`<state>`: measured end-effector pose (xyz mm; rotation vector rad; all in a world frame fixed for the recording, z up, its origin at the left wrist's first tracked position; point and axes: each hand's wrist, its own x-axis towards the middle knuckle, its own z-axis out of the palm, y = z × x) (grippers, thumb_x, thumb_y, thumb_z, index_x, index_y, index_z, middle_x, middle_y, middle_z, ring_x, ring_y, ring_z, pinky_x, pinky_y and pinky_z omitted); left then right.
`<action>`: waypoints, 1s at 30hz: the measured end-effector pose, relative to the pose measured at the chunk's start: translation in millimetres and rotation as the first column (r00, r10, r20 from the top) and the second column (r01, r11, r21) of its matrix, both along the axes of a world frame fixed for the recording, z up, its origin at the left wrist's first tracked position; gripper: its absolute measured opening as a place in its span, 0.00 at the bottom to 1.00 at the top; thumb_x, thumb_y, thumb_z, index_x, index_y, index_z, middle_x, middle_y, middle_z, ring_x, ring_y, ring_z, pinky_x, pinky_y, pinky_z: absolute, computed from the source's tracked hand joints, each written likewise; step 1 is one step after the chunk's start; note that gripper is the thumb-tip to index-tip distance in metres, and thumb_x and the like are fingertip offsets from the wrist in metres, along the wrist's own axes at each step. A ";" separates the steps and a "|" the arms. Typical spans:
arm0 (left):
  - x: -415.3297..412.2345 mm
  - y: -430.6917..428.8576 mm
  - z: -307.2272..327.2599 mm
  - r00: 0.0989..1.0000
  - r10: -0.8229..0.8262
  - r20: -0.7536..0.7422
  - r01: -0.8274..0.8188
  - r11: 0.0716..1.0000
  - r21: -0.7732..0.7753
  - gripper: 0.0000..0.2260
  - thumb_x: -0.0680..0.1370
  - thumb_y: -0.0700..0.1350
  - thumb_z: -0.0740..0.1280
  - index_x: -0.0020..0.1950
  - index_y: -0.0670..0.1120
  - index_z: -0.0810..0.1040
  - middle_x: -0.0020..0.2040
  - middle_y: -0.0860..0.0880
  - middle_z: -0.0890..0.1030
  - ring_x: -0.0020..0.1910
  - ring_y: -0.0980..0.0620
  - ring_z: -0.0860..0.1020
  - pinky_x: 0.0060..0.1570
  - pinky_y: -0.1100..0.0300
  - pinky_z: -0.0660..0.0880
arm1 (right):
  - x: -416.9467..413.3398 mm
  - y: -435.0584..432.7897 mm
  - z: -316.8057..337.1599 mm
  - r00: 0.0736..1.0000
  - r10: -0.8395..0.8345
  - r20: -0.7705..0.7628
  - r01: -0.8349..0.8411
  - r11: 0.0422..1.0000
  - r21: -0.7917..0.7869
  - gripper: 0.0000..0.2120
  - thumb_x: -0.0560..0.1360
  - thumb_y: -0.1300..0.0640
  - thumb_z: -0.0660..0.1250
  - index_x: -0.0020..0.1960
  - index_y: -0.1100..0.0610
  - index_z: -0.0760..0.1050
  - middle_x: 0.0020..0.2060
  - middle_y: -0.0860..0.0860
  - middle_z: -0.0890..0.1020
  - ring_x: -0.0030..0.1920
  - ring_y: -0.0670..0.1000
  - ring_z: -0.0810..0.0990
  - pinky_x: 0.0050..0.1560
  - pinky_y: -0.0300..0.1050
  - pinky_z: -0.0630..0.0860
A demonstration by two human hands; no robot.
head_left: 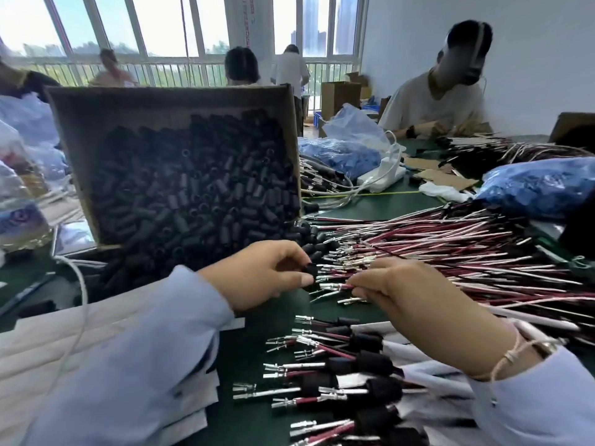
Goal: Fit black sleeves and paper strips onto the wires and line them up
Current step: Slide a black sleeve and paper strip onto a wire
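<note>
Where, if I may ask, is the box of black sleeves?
Head view, left of centre: the cardboard box sits just beyond the left hand, left of the loose wires.

Black sleeves heap far left, paper strips near left. Loose red-white wires sprawl right; sleeved wires lie rowed near.

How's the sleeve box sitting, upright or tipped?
Tipped. The cardboard box leans with its open face toward the camera, and black sleeves fill it and spill over its lower edge onto the green table.
</note>
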<state>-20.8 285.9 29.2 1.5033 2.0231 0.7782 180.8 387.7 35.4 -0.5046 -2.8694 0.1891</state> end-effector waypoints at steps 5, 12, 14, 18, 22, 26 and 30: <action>17.3 -33.3 22.9 0.779 -0.203 0.593 0.047 0.962 0.267 0.13 0.70 0.43 0.68 0.54 0.50 0.78 0.42 0.47 0.79 0.45 0.51 0.83 0.37 0.65 0.78 | 17.2 -11.1 16.2 0.919 0.052 -0.390 -0.044 0.999 0.030 0.17 0.79 0.43 0.56 0.51 0.48 0.81 0.38 0.45 0.81 0.40 0.50 0.80 0.38 0.51 0.77; 25.5 -36.7 28.3 0.561 -0.284 0.777 0.010 0.941 0.337 0.09 0.72 0.40 0.67 0.50 0.47 0.84 0.45 0.47 0.83 0.46 0.50 0.84 0.40 0.64 0.79 | 21.1 -18.7 16.6 0.806 0.093 -0.584 -0.131 0.991 -0.022 0.13 0.78 0.47 0.60 0.48 0.50 0.82 0.32 0.45 0.78 0.33 0.46 0.77 0.31 0.47 0.75; 27.5 -36.4 28.5 0.528 -0.277 0.803 0.027 0.951 0.309 0.09 0.72 0.41 0.69 0.50 0.47 0.85 0.44 0.46 0.84 0.44 0.51 0.84 0.38 0.65 0.80 | 21.3 -19.7 15.6 0.816 0.088 -0.571 -0.101 0.995 0.008 0.14 0.78 0.47 0.59 0.46 0.51 0.82 0.33 0.47 0.80 0.34 0.50 0.79 0.32 0.48 0.76; 30.2 -34.7 25.6 0.507 -0.226 0.832 0.001 0.965 0.262 0.10 0.72 0.41 0.65 0.47 0.46 0.85 0.43 0.42 0.85 0.41 0.51 0.85 0.35 0.65 0.80 | 21.0 -19.5 12.6 0.838 0.091 -0.538 -0.098 0.995 0.017 0.16 0.79 0.46 0.58 0.45 0.52 0.81 0.35 0.49 0.82 0.37 0.53 0.81 0.35 0.50 0.77; 27.9 -37.3 25.6 0.537 -0.247 0.807 0.049 0.964 0.263 0.07 0.72 0.41 0.69 0.48 0.45 0.85 0.42 0.42 0.84 0.39 0.51 0.84 0.34 0.65 0.80 | 21.2 -19.4 13.7 0.848 0.085 -0.524 -0.099 0.995 0.001 0.16 0.79 0.45 0.58 0.46 0.51 0.82 0.35 0.48 0.82 0.37 0.51 0.81 0.35 0.49 0.77; 26.3 -41.8 30.0 0.604 -0.265 0.752 0.109 0.962 0.252 0.09 0.69 0.45 0.68 0.47 0.45 0.83 0.40 0.43 0.84 0.37 0.52 0.84 0.33 0.65 0.79 | 24.4 -19.7 17.5 0.862 0.121 -0.491 -0.110 0.993 0.052 0.15 0.79 0.46 0.58 0.48 0.49 0.82 0.34 0.46 0.81 0.35 0.50 0.80 0.32 0.48 0.77; 27.0 -42.3 33.9 0.735 -0.259 0.627 0.181 0.965 0.187 0.11 0.72 0.43 0.64 0.51 0.40 0.75 0.39 0.44 0.84 0.37 0.51 0.84 0.34 0.63 0.79 | 21.5 -24.2 14.4 0.906 0.133 -0.402 -0.062 0.981 0.185 0.19 0.79 0.45 0.55 0.44 0.50 0.82 0.31 0.46 0.77 0.30 0.49 0.76 0.26 0.47 0.73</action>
